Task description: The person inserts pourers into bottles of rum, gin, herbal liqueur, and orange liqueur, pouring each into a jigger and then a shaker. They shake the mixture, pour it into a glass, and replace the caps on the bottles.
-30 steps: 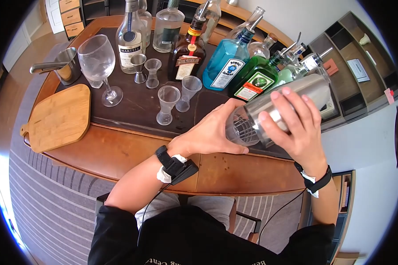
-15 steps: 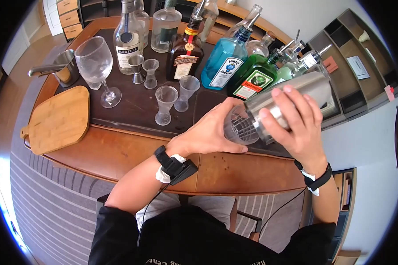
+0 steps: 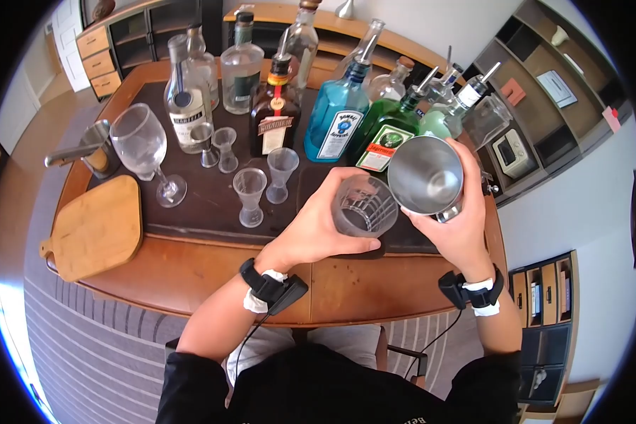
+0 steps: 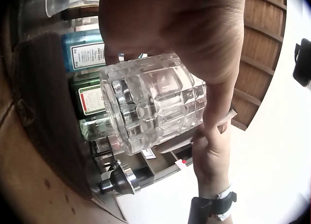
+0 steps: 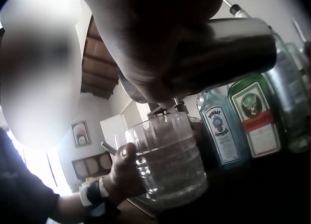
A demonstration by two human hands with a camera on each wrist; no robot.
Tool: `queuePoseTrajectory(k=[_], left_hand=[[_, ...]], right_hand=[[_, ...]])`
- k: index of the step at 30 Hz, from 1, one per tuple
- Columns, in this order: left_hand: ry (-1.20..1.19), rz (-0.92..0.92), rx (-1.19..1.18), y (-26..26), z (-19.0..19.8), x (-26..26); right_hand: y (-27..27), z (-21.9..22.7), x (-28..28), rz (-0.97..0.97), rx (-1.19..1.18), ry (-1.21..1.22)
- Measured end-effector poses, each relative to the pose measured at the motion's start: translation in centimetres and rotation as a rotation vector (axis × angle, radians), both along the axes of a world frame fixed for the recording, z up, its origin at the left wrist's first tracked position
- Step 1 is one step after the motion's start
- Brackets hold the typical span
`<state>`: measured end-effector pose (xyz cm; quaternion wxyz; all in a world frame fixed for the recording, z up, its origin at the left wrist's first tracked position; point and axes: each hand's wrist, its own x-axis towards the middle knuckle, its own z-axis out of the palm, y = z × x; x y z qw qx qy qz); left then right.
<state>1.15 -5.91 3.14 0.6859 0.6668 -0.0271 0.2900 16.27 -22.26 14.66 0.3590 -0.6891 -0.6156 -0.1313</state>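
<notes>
A clear cut-glass vessel (image 3: pixel 364 206) is gripped by my left hand (image 3: pixel 305 232), thumb on the near side and fingers behind; its patterned wall (image 4: pixel 155 100) fills the middle of the left wrist view. My right hand (image 3: pixel 459 230) holds a steel shaker cup (image 3: pixel 425 175) just right of the glass, its mouth facing the head camera. The cup's inside looks bare metal. In the right wrist view the cup (image 5: pixel 228 51) lies tilted above the glass (image 5: pixel 167 161).
Behind the hands stand a blue bottle (image 3: pixel 337 116), a green bottle (image 3: pixel 385 134) and several others. To the left are small measuring glasses (image 3: pixel 250 196), a steel jigger (image 3: pixel 205 145), a stemmed glass (image 3: pixel 139 141) and a wooden board (image 3: pixel 97 227).
The shaker cup has swung from lying tilted over the glass to a position beside it, mouth toward the head camera. The glass has moved slightly left, and the head view has shifted.
</notes>
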Motion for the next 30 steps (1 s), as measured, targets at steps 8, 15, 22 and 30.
queuePoseTrajectory(k=[8, 15, 22, 30], left_hand=[[0.017, 0.035, -0.139, 0.1, -0.1, 0.1], [0.050, -0.002, -0.187, 0.3, -1.4, 0.4], [0.030, -0.073, -0.202, 0.1, 2.6, 0.5], [-0.088, 0.167, 0.034, 0.0, 14.7, 0.0]], right_hand=[[-1.7, -4.8, 2.1, 0.046, 0.296, 0.943], [-3.5, -8.0, 3.4, -0.072, 0.383, 0.886], [-4.3, -8.9, 3.7, -0.158, 0.287, 0.756], [-4.3, -9.9, 3.2, -0.133, 0.287, 0.634]])
